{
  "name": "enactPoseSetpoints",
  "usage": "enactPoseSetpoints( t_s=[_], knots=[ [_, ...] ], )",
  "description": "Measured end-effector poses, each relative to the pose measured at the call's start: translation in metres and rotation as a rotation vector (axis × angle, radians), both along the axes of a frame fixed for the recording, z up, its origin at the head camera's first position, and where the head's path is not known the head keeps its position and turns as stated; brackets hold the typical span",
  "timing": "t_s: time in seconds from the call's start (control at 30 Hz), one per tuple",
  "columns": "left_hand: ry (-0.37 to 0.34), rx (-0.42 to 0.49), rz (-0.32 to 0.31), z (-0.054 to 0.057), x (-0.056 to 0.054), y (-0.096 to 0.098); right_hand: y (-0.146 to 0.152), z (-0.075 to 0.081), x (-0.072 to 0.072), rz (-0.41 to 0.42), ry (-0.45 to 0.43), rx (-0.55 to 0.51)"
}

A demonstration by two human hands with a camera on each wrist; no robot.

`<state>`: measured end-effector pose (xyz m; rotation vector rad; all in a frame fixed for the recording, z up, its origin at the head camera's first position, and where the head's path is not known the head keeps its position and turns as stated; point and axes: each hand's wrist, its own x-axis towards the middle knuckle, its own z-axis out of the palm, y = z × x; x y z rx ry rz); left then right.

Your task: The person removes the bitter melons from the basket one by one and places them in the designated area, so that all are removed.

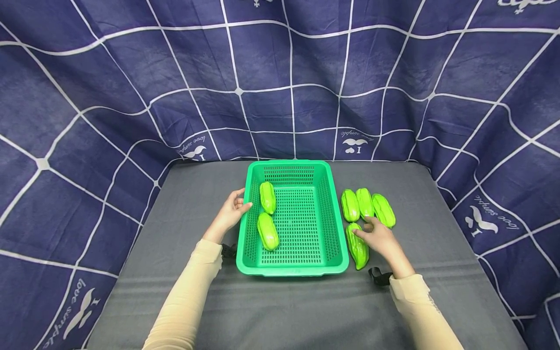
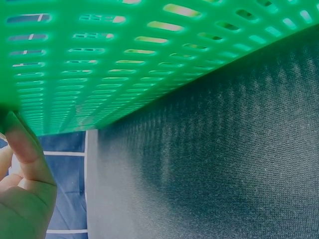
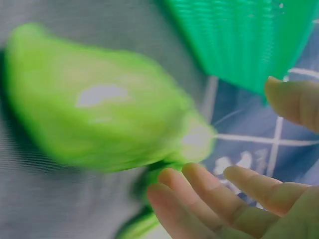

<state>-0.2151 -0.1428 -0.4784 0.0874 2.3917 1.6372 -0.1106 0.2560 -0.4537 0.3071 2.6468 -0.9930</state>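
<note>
Two glossy green ridged gourds, which look like bitter melons, lie inside the green plastic basket (image 1: pixel 288 271) along its left side. My left hand (image 1: pixel 233 210) is at the basket's left rim, its thumb over the edge and its fingers loosely bent; the left wrist view shows this hand (image 2: pixel 27 184) against the perforated wall. On the right, my right hand (image 1: pixel 379 236) hovers at the nearest bitter melon (image 1: pixel 358 250), fingers spread. In the right wrist view that bitter melon (image 3: pixel 99 104) is blurred, apart from the thumb, with the fingertips close to its end.
Three more bitter melons (image 1: pixel 365 203) lie side by side behind the nearest one, right of the basket. A grey cloth (image 1: pixel 188 291) covers the table. A dark blue curtain (image 1: pixel 271 112) with white lines hangs behind it and at both sides. Black straps (image 1: pixel 379 277) sit at the wrists.
</note>
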Motion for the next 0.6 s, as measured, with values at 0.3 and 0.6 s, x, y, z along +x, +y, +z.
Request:
enactPoseSetpoints(
  t_s=[0.3,0.6],
  knots=[
    [-0.001,-0.004,0.007,0.001,-0.001,0.000,-0.036,0.044,-0.023,0.079,0.155,-0.023],
    [-0.006,-0.002,0.000,0.000,-0.001,-0.001,-0.083,0.061,-0.040,0.169,0.210,-0.009]
  ],
)
